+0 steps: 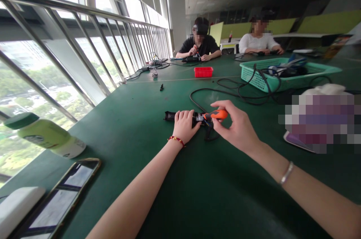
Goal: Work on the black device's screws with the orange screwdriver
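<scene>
A black tube-shaped device [169, 116] lies on the green table with its right end opened up, showing metal parts and thin wires. My left hand [184, 123] wraps over its middle and presses it against the table. In my right hand [235, 124] is a screwdriver [218, 114] with an orange and black handle, pinched between thumb and fingers. It lies nearly level and points left at the device's opened end; whether its tip sits on a screw cannot be made out. A black cable [194, 94] curves behind the device.
Behind stand a small red basket [203, 72] and a teal basket [254, 75] with cables and tools. A small black part [161, 87] lies farther back. To the left are a bottle [47, 135] and a phone [64, 197]. Two people sit across the table.
</scene>
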Action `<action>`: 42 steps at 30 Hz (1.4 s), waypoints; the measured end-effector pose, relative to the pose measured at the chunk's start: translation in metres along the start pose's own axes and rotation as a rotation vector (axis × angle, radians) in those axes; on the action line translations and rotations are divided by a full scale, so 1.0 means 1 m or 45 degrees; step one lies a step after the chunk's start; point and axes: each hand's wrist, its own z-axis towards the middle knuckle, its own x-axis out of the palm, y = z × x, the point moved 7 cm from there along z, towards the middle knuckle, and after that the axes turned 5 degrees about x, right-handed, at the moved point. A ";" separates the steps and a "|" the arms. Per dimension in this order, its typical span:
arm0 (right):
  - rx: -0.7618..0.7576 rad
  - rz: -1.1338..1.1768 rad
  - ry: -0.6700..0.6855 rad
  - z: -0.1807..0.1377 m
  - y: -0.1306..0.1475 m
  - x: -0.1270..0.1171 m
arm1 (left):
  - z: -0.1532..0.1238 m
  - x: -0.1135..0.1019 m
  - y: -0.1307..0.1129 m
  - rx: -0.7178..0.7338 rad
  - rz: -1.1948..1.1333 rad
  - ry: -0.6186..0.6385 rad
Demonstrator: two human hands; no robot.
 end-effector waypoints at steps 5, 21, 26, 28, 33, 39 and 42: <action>0.103 -0.088 0.077 0.007 -0.004 0.006 | 0.000 0.000 -0.001 -0.003 0.007 -0.001; -0.055 0.042 -0.037 -0.045 -0.025 0.009 | 0.000 -0.004 0.001 -0.014 -0.038 -0.020; -0.197 -0.015 0.025 -0.056 -0.015 0.021 | 0.000 -0.003 0.002 -0.019 -0.050 0.005; -0.306 -0.081 0.085 -0.060 -0.009 0.029 | 0.000 -0.003 0.002 -0.020 -0.045 0.008; -0.592 -0.280 0.225 -0.069 0.008 0.045 | -0.001 -0.002 0.002 -0.004 -0.015 0.010; -0.545 -0.225 -0.082 -0.067 0.009 0.025 | -0.001 -0.002 0.001 -0.001 -0.008 0.030; -0.321 -0.129 -0.155 -0.063 -0.009 0.016 | -0.002 -0.003 0.001 -0.005 -0.008 0.013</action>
